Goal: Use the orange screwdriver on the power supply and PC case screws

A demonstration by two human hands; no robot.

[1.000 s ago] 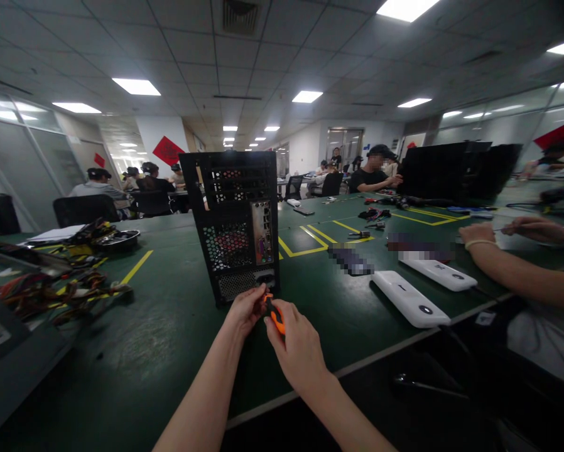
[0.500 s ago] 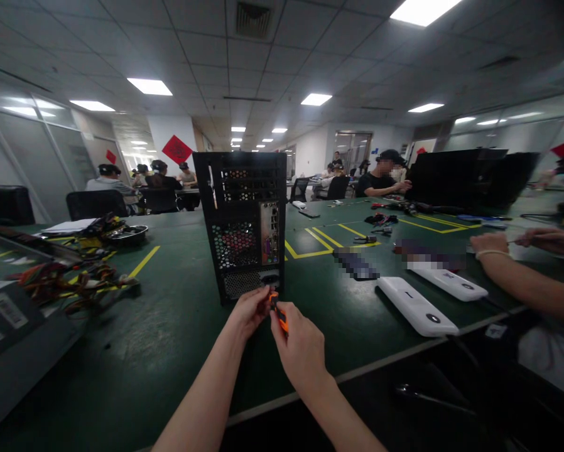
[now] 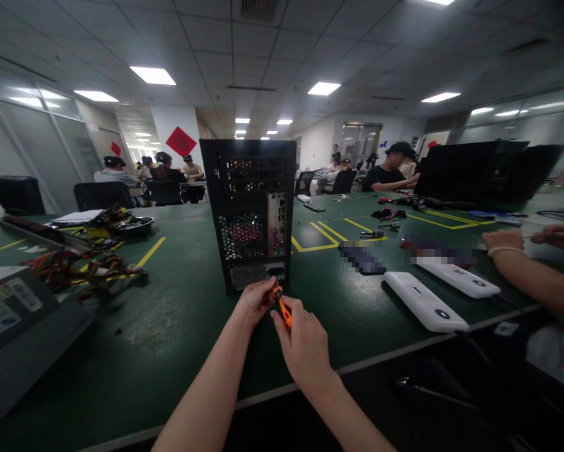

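Observation:
A black computer case stands upright on the green table, its rear panel facing me. In front of its lower right corner is an orange and black screwdriver, tip end toward the case. My right hand has its handle between thumb and fingers. Close to the power supply grille, my left hand is closed with its fingertips at the front end of the screwdriver. The left fingers and the case's dark lower edge hide the tip, so I cannot tell whether it touches a screw.
On the left lie a grey metal power supply unit, bundled cables and a metal bowl. To the right are white power banks, a dark phone and a co-worker's hand. Black monitors stand farther back.
The view has shifted slightly, moving the case a little right and up. My right thumb has loosened on the screwdriver handle, so more orange shows. My left hand stays at its front end.

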